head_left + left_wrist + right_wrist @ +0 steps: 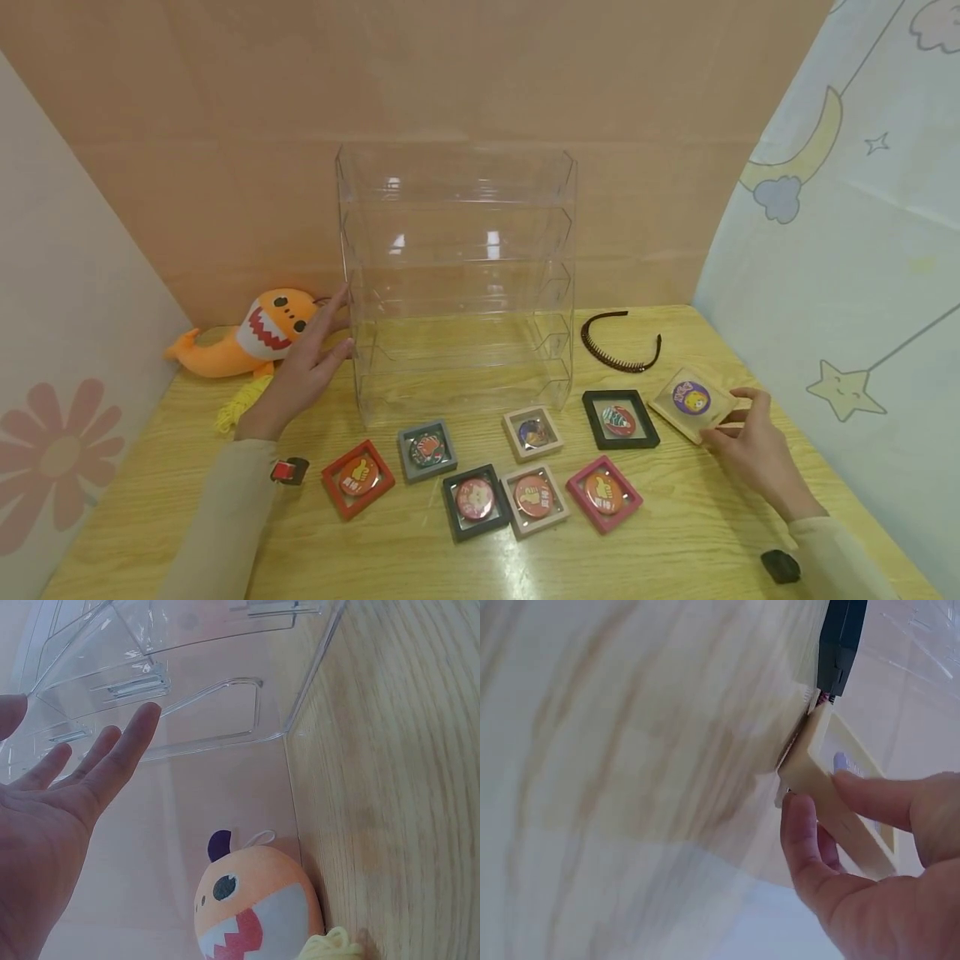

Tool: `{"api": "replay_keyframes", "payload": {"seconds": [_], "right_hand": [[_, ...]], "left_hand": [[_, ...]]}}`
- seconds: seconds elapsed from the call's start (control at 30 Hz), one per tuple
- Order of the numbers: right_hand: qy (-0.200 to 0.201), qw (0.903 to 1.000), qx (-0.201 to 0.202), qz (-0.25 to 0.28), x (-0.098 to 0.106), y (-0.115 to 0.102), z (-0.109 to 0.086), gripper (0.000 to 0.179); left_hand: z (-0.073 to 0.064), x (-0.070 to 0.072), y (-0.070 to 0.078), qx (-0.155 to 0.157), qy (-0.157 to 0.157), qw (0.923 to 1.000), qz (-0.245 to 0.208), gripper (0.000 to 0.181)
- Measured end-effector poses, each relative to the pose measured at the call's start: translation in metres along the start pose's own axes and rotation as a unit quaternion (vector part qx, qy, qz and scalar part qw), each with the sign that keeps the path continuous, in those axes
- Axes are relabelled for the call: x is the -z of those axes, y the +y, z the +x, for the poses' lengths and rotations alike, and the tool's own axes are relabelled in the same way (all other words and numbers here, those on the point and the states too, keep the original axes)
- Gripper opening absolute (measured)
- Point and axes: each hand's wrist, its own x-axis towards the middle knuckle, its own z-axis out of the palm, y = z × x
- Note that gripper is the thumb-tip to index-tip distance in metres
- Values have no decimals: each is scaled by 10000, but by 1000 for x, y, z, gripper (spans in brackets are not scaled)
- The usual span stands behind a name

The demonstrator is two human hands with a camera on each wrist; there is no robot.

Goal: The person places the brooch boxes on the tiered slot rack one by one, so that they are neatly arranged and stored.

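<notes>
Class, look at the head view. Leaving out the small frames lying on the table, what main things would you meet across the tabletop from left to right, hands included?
Orange shark plush → left hand → clear tiered rack → dark headband → beige frame → right hand, which holds that frame.

Soft, muted light; white glints on clear plastic tiered rack (457, 258), glare on yellow wood-grain tabletop (675, 517); right wrist view hazy.
</notes>
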Motion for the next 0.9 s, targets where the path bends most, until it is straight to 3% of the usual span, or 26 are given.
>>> {"api": "replay_keyframes", "payload": {"seconds": [0.2, 0.57, 0.73, 0.9], "right_hand": [[499, 9970, 580, -82, 2, 2, -3, 58], [1028, 9877, 1134, -315, 15, -13, -3, 52], [1389, 9816, 1307, -60, 24, -38, -1, 54], [1522, 9729, 1730, 211, 25, -82, 3, 57]], "left_hand": [[0, 0, 1, 5, 2, 10000, -16, 74], [2, -1, -2, -97, -4, 9998, -174, 74], [3, -2, -3, -198, 14, 9995, -246, 76], [2, -2, -1, -186, 12, 9996, -232, 78]]}}
